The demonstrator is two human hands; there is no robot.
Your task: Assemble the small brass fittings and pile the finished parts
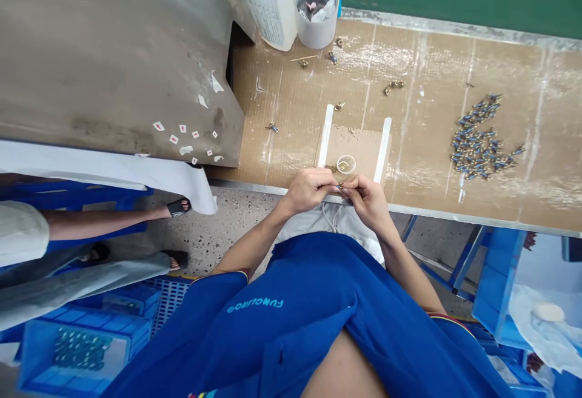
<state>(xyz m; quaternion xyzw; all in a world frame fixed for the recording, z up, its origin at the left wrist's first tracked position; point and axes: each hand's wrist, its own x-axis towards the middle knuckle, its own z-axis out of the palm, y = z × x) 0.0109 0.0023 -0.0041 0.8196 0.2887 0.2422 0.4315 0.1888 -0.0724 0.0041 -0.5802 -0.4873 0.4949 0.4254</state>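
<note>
The blue shirt (pixel 313 289) is soft, creased cloth, with both bare arms reaching forward past it to the table's metal edge. There the left hand (pixel 310 190) and the right hand (pixel 367 199) come together, thumbs and fingertips pinched on a small piece (pixel 340 186) held between them. It is mostly hidden by the fingers, so its shape is hard to make out; it looks like metal. Judging by its size against the fingertips, it should be very light and stiff, perhaps slick on its smooth faces, and any thin part could bend. A fingertip pinch on the thickest part, from opposite sides, would suit it best.

Just beyond the hands sits a round, clear-rimmed dish (pixel 337 165) with thin, curved bits inside, between two flat white strips of tape (pixel 326 136). Brown cardboard (pixel 291 97), glossy and creased, covers the table. Off to the right lies a knobbly pile (pixel 482 143) of gold and blue pieces. Farthest away stand a pale, smooth-walled tub (pixel 317 34) and a whitish plastic bottle (pixel 270 6).
</note>
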